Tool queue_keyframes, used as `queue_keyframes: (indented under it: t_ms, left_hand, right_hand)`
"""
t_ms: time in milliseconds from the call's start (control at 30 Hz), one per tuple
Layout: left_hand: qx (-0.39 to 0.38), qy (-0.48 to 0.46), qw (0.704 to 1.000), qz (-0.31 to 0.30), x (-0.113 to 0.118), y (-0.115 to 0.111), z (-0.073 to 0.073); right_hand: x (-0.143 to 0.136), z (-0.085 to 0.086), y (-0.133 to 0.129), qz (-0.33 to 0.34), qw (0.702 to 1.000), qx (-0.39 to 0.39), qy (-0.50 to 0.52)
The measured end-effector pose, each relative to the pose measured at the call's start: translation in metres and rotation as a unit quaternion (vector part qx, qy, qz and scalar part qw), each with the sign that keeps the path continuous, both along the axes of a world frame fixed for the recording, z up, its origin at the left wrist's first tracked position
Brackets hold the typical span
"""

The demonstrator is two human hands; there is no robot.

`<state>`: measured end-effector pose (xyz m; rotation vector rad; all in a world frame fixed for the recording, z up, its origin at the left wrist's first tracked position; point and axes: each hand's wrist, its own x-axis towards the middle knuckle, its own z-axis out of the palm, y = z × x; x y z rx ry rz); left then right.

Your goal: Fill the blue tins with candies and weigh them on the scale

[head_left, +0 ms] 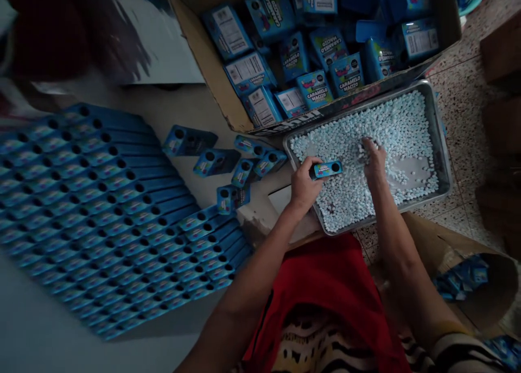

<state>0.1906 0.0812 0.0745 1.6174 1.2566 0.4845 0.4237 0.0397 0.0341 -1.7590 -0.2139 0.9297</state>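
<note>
A metal tray (446, 166) holds a layer of small pale blue and white candies (350, 194), thinner at its right side. My left hand (305, 187) grips a small blue box (328, 169) over the tray's left part; a dark round hole shows at the end of the box's top face. Over the middle of the tray, my right hand (374, 158) has its fingertips down among the candies, with several of them around the fingers. Whether it pinches any is too small to tell.
Behind the tray, a cardboard box (211, 80) holds many blue boxes. Long rows of blue boxes (122, 215) stand at left, with several loose ones (189, 140) between them and the tray. An open bag (496, 302) with blue packs is at lower right.
</note>
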Motion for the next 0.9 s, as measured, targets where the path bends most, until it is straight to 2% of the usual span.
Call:
queue_keyframes:
  t_ms: [100,200,233,300,400,567,767,833,900]
  left_hand:
    - [0.016,0.022,0.999,-0.034,0.008,-0.003,0.007]
    - [0.026,0.035,0.998,-0.046,0.012,-0.005,0.011]
    - [0.028,0.036,0.998,-0.044,0.013,-0.006,0.012]
    - [0.028,0.037,0.998,-0.040,0.015,-0.008,0.013]
    - [0.025,0.037,0.998,-0.033,0.019,-0.012,0.014]
    - [0.037,0.034,0.999,-0.006,0.025,-0.015,0.013]
    - [0.050,-0.004,0.999,-0.013,0.024,-0.011,0.012]
    - [0.045,-0.009,0.999,0.013,0.023,-0.008,0.011]
    - [0.048,-0.006,0.998,0.042,0.023,-0.005,0.011]
  right_hand:
    - [-0.023,0.036,-0.008,-0.045,0.987,0.091,0.122]
    - [-0.046,0.073,-0.015,-0.082,0.940,0.216,0.252]
    - [-0.052,0.082,-0.016,-0.082,0.928,0.243,0.270]
    - [-0.057,0.095,-0.014,-0.064,0.929,0.259,0.256]
    - [-0.058,0.103,-0.011,-0.046,0.939,0.250,0.231]
    - [-0.056,0.102,-0.008,-0.013,0.937,0.263,0.227]
    - [-0.075,0.106,-0.007,0.052,0.942,0.294,0.155]
    - [-0.080,0.108,-0.010,0.069,0.943,0.300,0.124]
    - [-0.073,0.107,-0.016,0.079,0.955,0.274,0.078]
